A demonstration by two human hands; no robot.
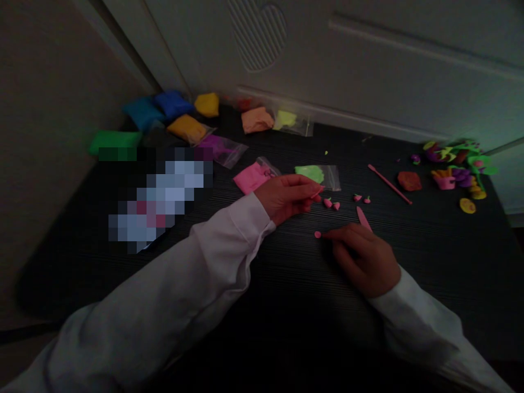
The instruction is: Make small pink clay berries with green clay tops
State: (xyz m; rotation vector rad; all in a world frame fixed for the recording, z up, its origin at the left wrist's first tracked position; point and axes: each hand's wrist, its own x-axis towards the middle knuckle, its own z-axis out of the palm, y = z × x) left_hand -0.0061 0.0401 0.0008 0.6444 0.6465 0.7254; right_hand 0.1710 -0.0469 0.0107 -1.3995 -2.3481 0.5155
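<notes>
Just on the near side of the light green packet [309, 173], the left hand [289, 197] pinches a small pink piece [317, 192] between thumb and fingers. Farther toward the wearer from that packet lies a pink disc [317, 234], the right hand's [362, 256] extended index finger at its edge; I cannot tell whether its curled fingers grip anything. The pink packet [250, 177] lies left of the green one, the pink stick [389, 184] right.

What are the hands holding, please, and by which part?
The left hand pinches a pink piece; exactly which part is unclear. The right hand holds nothing visible.
</notes>
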